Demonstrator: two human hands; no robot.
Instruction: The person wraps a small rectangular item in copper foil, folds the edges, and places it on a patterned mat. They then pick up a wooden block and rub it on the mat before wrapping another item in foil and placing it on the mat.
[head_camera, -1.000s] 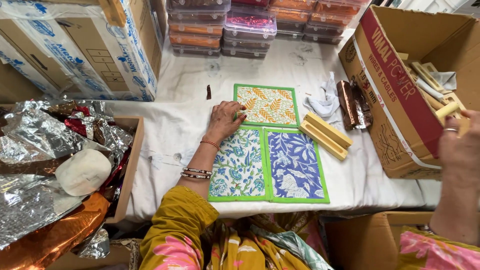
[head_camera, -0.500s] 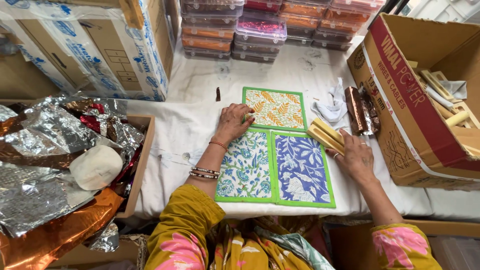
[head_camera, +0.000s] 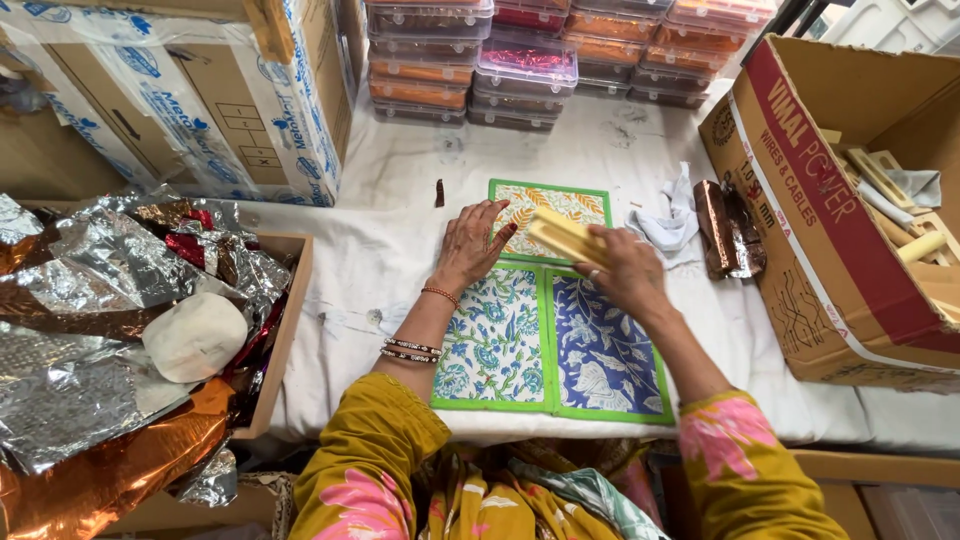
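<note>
A green-bordered floral cloth (head_camera: 545, 345) lies unfolded on the white-covered table (head_camera: 360, 250), with an orange panel at the back and two blue panels in front. My left hand (head_camera: 472, 243) rests flat on the left edge of the orange panel. My right hand (head_camera: 622, 268) holds a pale yellow wooden block (head_camera: 565, 236) tilted just above the orange panel.
A large open cardboard box (head_camera: 830, 240) with wooden pieces stands at the right. Beside it lie a brown foil piece (head_camera: 727, 228) and a white rag (head_camera: 672, 215). Stacked plastic containers (head_camera: 520, 60) line the back. A tray of crumpled foil (head_camera: 120, 330) and a white lump (head_camera: 195, 335) sits left.
My right hand came from the cardboard box at the right, took hold of the wooden block and brought it left over the orange panel. My left hand stayed on the cloth.
</note>
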